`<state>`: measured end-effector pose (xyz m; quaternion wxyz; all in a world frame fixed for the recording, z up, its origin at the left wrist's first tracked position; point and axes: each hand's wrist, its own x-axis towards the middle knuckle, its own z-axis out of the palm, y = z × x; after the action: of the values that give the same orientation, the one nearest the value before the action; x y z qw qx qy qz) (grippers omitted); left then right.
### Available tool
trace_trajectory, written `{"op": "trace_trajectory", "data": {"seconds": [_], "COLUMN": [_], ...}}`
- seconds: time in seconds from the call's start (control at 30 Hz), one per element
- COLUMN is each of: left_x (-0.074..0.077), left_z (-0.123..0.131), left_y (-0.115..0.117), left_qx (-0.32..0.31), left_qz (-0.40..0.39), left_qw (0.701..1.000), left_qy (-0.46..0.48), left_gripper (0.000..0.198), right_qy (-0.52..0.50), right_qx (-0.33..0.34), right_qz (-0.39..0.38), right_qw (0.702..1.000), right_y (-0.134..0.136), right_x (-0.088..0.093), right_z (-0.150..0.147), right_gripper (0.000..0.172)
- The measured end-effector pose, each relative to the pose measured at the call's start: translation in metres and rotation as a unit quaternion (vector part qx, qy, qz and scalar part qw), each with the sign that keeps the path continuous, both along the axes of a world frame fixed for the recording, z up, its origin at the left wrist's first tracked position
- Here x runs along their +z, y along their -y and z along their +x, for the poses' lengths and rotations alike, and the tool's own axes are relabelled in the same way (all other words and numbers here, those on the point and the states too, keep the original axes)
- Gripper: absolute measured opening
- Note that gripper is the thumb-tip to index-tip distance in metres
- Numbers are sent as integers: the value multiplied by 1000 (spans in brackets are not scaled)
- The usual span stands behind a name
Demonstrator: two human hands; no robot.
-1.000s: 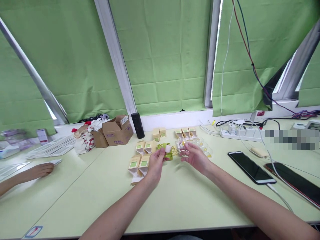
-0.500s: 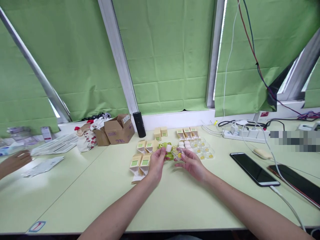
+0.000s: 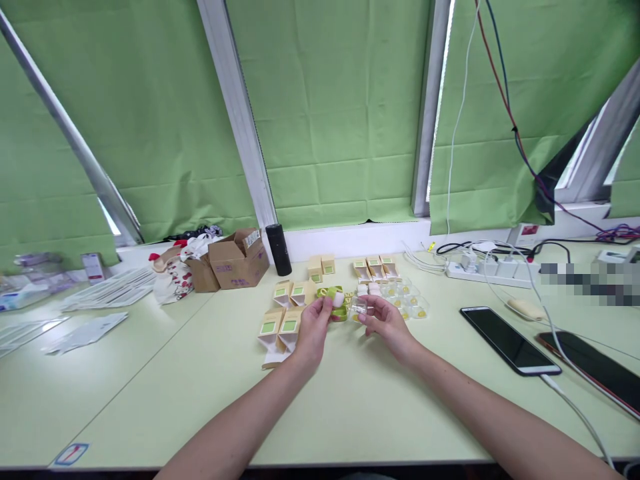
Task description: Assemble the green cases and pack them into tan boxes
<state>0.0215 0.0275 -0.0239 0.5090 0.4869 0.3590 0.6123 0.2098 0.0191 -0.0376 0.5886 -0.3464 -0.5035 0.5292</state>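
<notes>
Over the middle of the table, my left hand pinches a small white rounded piece between thumb and fingers. Just to its right, my right hand grips a small clear plastic case by its edge. Bright green items lie partly hidden behind the left fingers; their kind is unclear. Beyond my right hand are several clear plastic cases with yellow spots and a few whitish-pink pieces. Several open small cardboard boxes with green panels stand left of my left hand.
More small boxes stand farther back. A black cylinder and a brown carton are at the back left. On the right lie a phone, a second phone, a power strip and cables. Papers lie left.
My right hand has turned the clear case, and its fingers have shifted slightly. My left hand has barely moved. Another person's hand at the left edge has gone out of view.
</notes>
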Motion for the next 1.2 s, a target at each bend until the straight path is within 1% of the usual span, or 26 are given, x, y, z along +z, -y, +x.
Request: {"op": "trace_trajectory", "data": {"seconds": [0.1,0.23,0.4,0.63,0.73,0.93,1.2], "left_x": [1,4,4,5,6,6,4], "left_z": [1,2,3,4,5,5,5], "left_y": [1,3,2,4,6,6,8], "left_qx": [4,6,12,11,5,-4,-24], "left_qz": [2,0,1,12,14,14,8], "left_qw": [1000,1000,1000,999,999,998,997], "left_qy": [2,3,-7,-28,-36,-54,-69], "left_gripper": [51,51,51,53,55,55,56], "right_qy": [-14,-63,-109,-159,-167,-168,-158], "right_qx": [12,50,88,124,142,158,149], "right_qz": [-28,-53,-65,-90,-100,-99,-94], "right_qw": [999,995,988,975,970,968,972], "right_y": [2,6,9,13,13,13,11], "right_x": [1,3,4,10,10,6,3], "right_z": [0,0,-1,0,-1,-4,-4], "right_gripper": [58,61,53,51,51,52,53]}}
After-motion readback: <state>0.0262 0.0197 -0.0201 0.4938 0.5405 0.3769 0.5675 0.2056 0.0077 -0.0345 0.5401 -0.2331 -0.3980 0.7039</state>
